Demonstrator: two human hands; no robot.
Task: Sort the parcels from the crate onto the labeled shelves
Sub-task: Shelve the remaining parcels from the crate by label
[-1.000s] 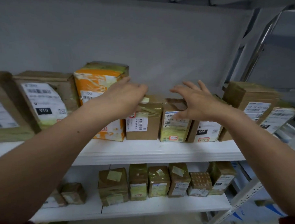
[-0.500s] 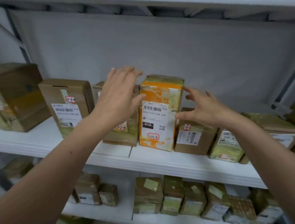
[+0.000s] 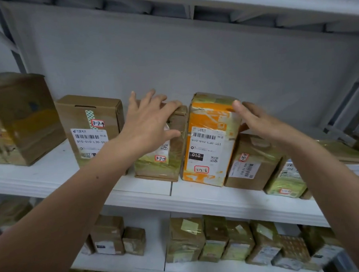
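The orange parcel [image 3: 207, 138] is stood on end on the middle shelf board [image 3: 198, 199], taller than everything beside it. The right hand [image 3: 258, 124] is laid against its upper right corner, thumb on the edge and fingers straight, so nothing is clasped. The left hand [image 3: 151, 124] is spread flat over the top front of the brown parcel marked 3-2-5 [image 3: 161, 163], which is set against the orange parcel's left side. Nothing is gripped there either. The crate is not seen.

A forward topple is judged the main risk. The orange parcel is contacted only near its top, and its base is set not far behind the shelf's front lip. The low brown box [image 3: 251, 163] touching its right side reaches only part of the way up, so little support is given higher up. If the 3-2-5 parcel were dragged left, the bracing on that side would be lost. The glossy tape could also let a flat hand slide.

Ample clearance is left above the orange parcel, under the upper shelf [image 3: 251, 7]. A strip of bare board is left in front of it. To its left, beyond the 3-2-5 parcel, the box marked 3-2-4 [image 3: 90, 129] is stood just beside, so sideways room is tight. The depth behind it, toward the grey back panel [image 3: 192, 63], cannot be told.
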